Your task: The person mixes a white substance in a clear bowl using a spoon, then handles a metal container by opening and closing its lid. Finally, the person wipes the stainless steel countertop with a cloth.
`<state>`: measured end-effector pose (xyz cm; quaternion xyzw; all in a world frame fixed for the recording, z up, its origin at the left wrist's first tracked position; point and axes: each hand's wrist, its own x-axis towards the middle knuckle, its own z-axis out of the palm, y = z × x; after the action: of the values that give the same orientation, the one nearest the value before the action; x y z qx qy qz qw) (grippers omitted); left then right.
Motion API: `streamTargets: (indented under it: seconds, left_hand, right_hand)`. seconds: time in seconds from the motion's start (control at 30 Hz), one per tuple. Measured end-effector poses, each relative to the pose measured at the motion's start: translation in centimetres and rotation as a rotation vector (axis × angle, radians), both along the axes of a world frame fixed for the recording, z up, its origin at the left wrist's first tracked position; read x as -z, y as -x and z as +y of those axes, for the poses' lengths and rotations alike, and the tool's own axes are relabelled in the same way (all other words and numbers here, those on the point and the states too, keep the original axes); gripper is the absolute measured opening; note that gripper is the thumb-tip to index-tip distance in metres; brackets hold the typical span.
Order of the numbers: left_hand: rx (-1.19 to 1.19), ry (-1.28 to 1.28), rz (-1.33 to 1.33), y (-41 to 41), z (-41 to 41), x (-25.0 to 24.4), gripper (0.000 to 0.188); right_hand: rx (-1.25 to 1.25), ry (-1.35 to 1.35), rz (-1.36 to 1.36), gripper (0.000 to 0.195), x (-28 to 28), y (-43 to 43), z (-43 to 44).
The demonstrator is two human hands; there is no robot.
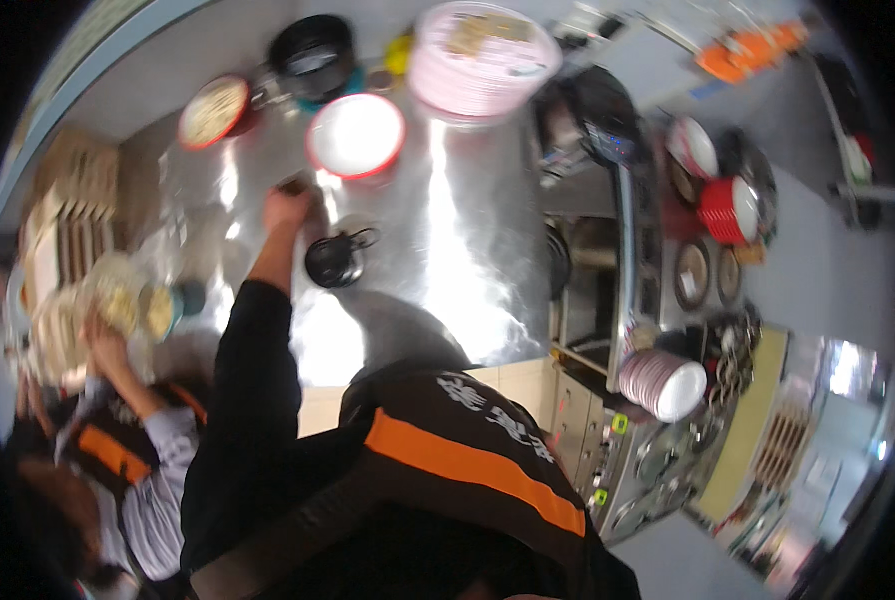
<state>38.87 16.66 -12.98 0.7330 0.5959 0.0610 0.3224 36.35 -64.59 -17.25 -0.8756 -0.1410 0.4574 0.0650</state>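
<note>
My left hand (pixel 288 208) reaches over a stainless steel table (pixel 410 217), its fingers curled around a small dark object (pixel 294 185) that is too blurred to name. Just right of that wrist stands a small round black container (pixel 334 261), with a thin ring or handle (pixel 365 238) at its upper right. Beyond the hand is a white bowl with a red rim (pixel 356 135), apart from the fingers. My right hand is out of view. A brown apron with an orange band (pixel 477 472) covers my front.
Farther back stand a bowl of pale food (pixel 214 112), a black pot (pixel 312 56) and stacked pale pink plates or trays (pixel 481 67). At left a co-worker's hands (pixel 106 341) are near food containers (pixel 160 311). To the right, a stove counter holds stacked bowls (pixel 665 386).
</note>
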Motion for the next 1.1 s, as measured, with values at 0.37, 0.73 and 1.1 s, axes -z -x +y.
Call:
streamTargets:
  seconds: [0.37, 0.73, 1.1]
  left_hand:
    - [0.291, -0.263, -0.228, 2.4, 1.2, -2.9, 0.058]
    - [0.692, 0.011, -0.504, -1.0, -20.5, -14.8, 0.046]
    - [1.235, 0.338, -0.475, -2.3, -54.6, -18.1, 0.054]
  right_hand:
    - [-0.038, -0.064, -0.052, 0.036, 3.1, 5.5, 0.4]
    - [0.417, -0.373, -0.199, 0.021, 4.2, 9.4, -5.0]
    - [0.716, -0.470, -0.254, 0.028, 9.2, 13.8, -21.1]
